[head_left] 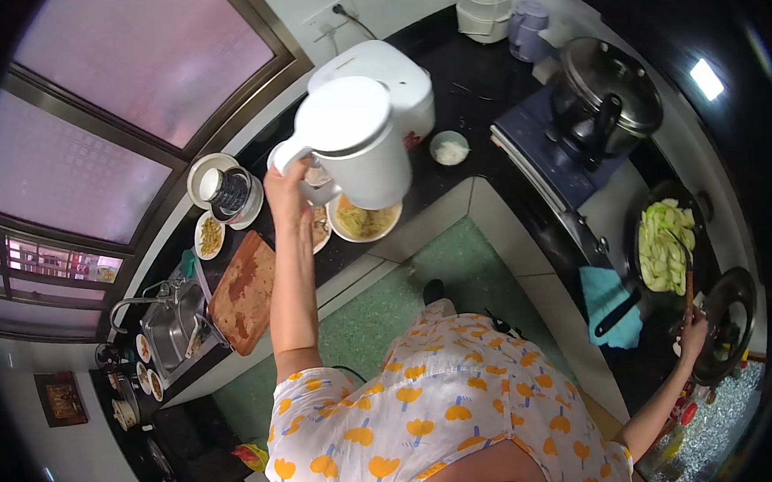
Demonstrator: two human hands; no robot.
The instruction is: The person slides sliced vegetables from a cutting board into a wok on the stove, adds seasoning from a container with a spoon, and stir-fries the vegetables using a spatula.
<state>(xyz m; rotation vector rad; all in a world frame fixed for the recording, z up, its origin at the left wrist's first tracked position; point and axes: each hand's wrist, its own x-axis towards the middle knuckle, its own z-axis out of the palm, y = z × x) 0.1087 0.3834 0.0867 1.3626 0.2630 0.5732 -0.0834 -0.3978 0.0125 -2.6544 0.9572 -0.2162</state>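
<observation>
My left hand (291, 192) is closed round the handle of a white lidded pitcher (365, 158), lifted above the counter. Below the pitcher stands a bowl of yellowish food (363, 223), partly covered by it. Over on the right, my right hand (692, 335) grips the wooden handle of a spatula (690, 282). The spatula's far end reaches into a wok (707, 208) filled with sliced pale green vegetables (665, 246). Close beside my right hand is a dark-rimmed glass lid (733, 308).
A covered pot (609, 95) sits on a blue stove (531, 148). Behind the pitcher is a white appliance (412, 85), with a small bowl of white stuff (449, 149) nearby. A wooden cutting board (244, 289) lies by the sink (169, 329). A teal cloth (609, 302) hangs at the counter's edge.
</observation>
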